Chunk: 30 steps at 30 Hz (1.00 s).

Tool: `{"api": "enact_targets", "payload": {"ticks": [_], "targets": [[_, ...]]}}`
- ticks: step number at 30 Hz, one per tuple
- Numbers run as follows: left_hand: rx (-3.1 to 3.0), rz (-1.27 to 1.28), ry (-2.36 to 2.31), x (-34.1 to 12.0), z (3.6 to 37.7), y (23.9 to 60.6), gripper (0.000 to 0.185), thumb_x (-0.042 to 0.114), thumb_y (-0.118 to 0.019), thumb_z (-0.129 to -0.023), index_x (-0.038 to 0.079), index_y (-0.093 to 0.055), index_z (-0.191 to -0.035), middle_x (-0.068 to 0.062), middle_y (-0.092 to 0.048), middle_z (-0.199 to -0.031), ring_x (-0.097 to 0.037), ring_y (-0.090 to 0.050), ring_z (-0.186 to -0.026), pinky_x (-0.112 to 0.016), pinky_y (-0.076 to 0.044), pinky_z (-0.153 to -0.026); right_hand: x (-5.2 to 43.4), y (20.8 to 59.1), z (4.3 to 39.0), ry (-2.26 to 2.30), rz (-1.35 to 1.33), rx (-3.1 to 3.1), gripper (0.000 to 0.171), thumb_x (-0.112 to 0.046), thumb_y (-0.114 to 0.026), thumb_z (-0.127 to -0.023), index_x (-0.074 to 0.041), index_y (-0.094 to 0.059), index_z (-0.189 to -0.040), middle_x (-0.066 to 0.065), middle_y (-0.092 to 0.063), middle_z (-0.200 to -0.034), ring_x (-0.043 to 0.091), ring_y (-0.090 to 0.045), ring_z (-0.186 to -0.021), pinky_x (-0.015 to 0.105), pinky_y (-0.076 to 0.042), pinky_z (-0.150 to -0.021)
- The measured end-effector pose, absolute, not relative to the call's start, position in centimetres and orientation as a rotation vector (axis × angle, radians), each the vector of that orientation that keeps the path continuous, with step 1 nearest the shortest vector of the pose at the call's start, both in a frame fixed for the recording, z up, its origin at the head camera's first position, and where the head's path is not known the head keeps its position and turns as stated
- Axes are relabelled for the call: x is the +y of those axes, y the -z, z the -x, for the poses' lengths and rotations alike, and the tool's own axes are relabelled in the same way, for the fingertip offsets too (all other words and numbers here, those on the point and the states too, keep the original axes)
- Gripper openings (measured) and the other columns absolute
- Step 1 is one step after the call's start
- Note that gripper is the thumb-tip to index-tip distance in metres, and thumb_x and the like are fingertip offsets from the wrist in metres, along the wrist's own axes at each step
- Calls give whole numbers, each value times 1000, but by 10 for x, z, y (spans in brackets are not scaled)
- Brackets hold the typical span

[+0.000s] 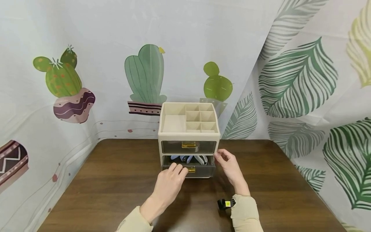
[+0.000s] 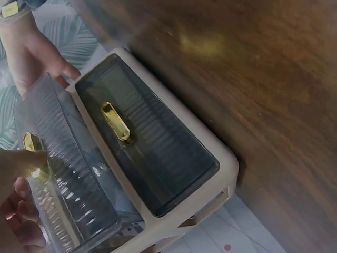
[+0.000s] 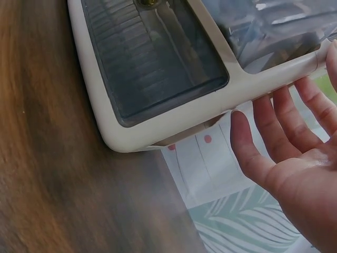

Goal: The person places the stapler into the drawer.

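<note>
A cream desk organizer (image 1: 189,137) stands on the table, with a smoky clear upper drawer (image 1: 171,147) that is closed. Its lower drawer (image 1: 204,171) is pulled partly out. Inside lie several blue and white things (image 1: 189,159), too small to name. My left hand (image 1: 168,183) is at the front of that drawer and pinches its gold handle (image 2: 30,141), thumb over it in the left wrist view. On the right, my right hand (image 1: 232,167) touches the organizer's side with its fingertips, fingers loosely extended, as the right wrist view shows.
The organizer's top has open compartments (image 1: 193,116). A black strap-like thing with a yellow label (image 1: 226,204) is by the right wrist. The brown table (image 1: 121,180) meets a wall cloth (image 1: 104,64) printed with cacti and leaves.
</note>
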<state>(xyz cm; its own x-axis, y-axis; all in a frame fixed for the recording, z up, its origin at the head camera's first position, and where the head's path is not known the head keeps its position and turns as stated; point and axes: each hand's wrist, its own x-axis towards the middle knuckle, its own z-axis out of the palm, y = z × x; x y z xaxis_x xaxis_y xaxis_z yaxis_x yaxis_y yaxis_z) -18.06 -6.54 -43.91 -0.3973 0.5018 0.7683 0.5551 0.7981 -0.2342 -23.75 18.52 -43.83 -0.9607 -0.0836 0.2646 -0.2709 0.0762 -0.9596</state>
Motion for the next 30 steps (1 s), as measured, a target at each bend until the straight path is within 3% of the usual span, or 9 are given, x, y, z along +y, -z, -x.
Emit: {"api": "enact_targets", "payload": {"ticks": [3,9,17,25,30], "targets": [[-2088,776,82,-66,186,441,18,0,-46,-90,11,-58,-82,0,-53,-73,-18,-52,-68,-26,-39,-39,185,440,239,-2022,-367,-2194,19,-7,-59,-98,12,-58,-103,4,-60,-82,12,-57,-76,25,-49,-69],[-2110,769,100,-67,197,442,16,-2,-49,-90,11,-59,-85,-1,-55,-73,-19,-54,-68,-27,-41,-39,189,459,252,-2082,-312,-2161,18,-9,-60,-98,8,-59,-104,8,-61,-87,18,-60,-83,26,-52,-73],[-2105,772,125,-66,212,445,11,-1,-60,-87,10,-58,-85,-2,-59,-74,-19,-56,-67,-27,-40,-39,189,466,256,-2099,-343,-2113,24,-11,-60,-98,11,-56,-106,8,-62,-92,14,-63,-87,43,-55,-83],[-2098,753,123,-65,219,446,10,1,-54,-89,10,-56,-85,-1,-59,-74,-19,-56,-68,-28,-41,-39,189,466,254,-2113,-343,-2101,25,-10,-60,-98,13,-56,-107,9,-62,-93,14,-63,-88,36,-56,-81],[-2094,750,136,-64,222,447,9,3,-54,-90,10,-55,-85,-1,-58,-73,-19,-56,-66,-28,-40,-38,189,467,255,-2110,-333,-2111,27,-12,-61,-98,12,-56,-107,10,-62,-95,16,-63,-90,42,-55,-84]]}}
